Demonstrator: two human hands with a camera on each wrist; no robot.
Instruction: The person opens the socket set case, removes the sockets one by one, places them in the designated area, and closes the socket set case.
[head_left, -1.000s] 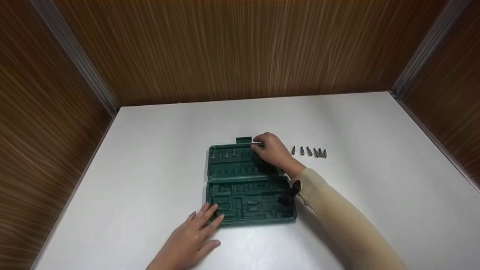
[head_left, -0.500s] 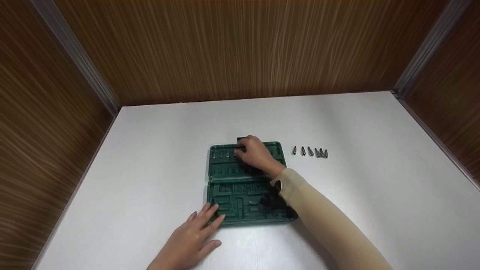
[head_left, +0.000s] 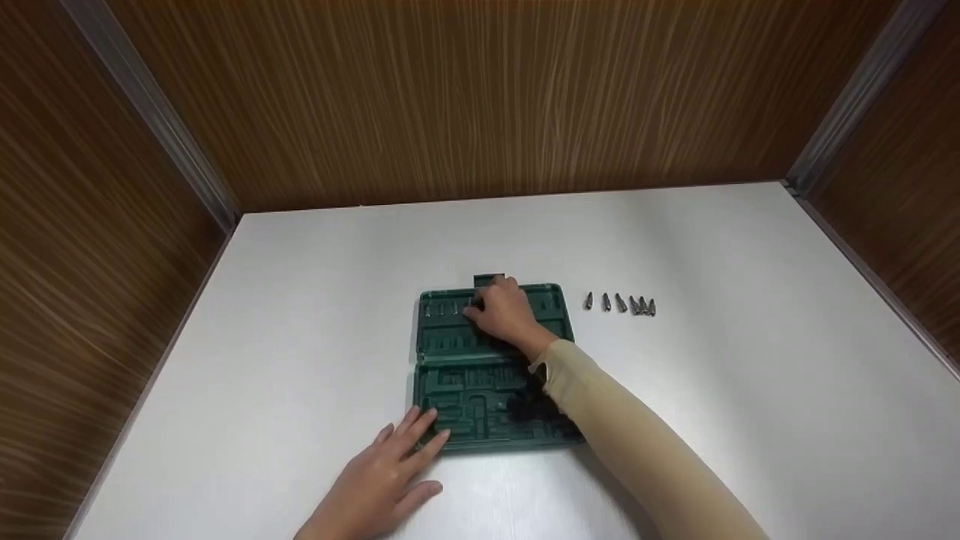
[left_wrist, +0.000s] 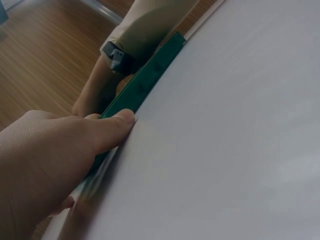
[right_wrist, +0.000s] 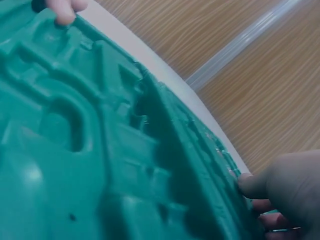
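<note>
One open green moulded tool case point(head_left: 457, 379) lies flat, slots mostly empty.

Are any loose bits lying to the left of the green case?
No, the loose bits lie in a row on the white table, right of the green case.

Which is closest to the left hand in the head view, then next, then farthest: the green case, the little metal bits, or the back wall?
1. Green case: the left hand rests on its near left corner.
2. Metal bits: in a row on the table, right of the case.
3. Back wall: wood panel beyond the table's far edge.
</note>
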